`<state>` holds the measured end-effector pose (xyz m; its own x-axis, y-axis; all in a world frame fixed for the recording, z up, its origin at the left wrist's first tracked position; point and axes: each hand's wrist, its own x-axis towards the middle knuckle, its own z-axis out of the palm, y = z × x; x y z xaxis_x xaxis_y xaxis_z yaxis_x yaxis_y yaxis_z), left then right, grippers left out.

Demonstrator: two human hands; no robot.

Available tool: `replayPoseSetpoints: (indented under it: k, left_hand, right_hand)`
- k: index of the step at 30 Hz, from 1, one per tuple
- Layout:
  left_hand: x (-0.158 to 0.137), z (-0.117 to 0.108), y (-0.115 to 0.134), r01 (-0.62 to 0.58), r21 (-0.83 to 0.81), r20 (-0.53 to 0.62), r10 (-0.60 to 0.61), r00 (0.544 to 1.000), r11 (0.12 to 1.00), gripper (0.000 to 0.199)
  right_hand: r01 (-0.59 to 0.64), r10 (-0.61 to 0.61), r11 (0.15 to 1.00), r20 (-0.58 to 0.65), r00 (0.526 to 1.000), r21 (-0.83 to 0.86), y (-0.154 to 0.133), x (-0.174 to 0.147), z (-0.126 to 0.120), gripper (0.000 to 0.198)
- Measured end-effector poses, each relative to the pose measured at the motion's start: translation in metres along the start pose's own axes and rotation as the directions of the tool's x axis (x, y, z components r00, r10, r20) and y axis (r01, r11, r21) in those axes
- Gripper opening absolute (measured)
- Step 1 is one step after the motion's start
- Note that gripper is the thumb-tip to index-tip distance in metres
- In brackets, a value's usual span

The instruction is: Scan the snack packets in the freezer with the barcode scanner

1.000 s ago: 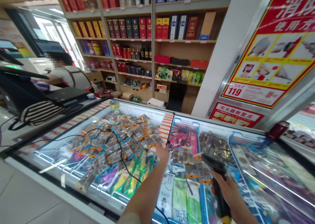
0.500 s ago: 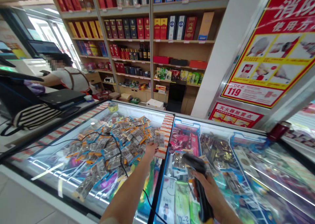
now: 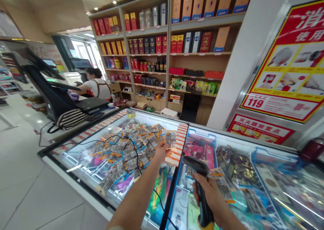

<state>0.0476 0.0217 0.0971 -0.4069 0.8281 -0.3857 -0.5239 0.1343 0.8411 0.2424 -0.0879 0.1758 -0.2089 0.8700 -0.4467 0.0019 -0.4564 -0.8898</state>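
Observation:
My left hand [image 3: 161, 151] reaches out over the freezer's glass top, fingers closed on the lower edge of a small snack packet [image 3: 171, 139] with a printed face. Just left of it spreads a heap of similar packets [image 3: 134, 152], clear and dark with orange or blue ends. My right hand [image 3: 209, 191] is wrapped around the handle of a black and yellow barcode scanner [image 3: 196, 166], its head pointing toward the left hand. Beyond the scanner, to its right, more packets [image 3: 223, 187] lie on the right-hand glass. The scanner's trigger is hidden by my fingers.
A black cable [image 3: 138, 162] runs across the packets and glass. Orange-and-white label strips [image 3: 181, 135] line the divider. A tape roll [image 3: 131, 114] sits at the far corner. At left are a checkout screen [image 3: 37, 78], a striped bag [image 3: 72, 119] and a seated person [image 3: 97, 85].
The view has tilted up and swung left. My left hand still has the packet, now raised a little and facing the scanner more clearly. The right hand keeps the scanner.

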Motion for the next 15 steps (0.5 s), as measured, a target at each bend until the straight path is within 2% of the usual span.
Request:
replayPoseSetpoints:
  k: [4,15]
  left_hand:
    - [-0.003,0.002,-0.001,0.001,-0.017,0.002,-0.001,1.000,1.000,0.025]
    - [-0.011,0.017,0.004,0.021,-0.056,0.010,-0.020,1.000,0.998,0.024]
  right_hand:
    - [-0.025,0.025,0.998,-0.004,1.000,0.054,0.000,-0.004,-0.002,0.027]
    - [0.002,0.002,0.996,-0.048,0.999,0.084,0.002,-0.006,-0.007,0.029]
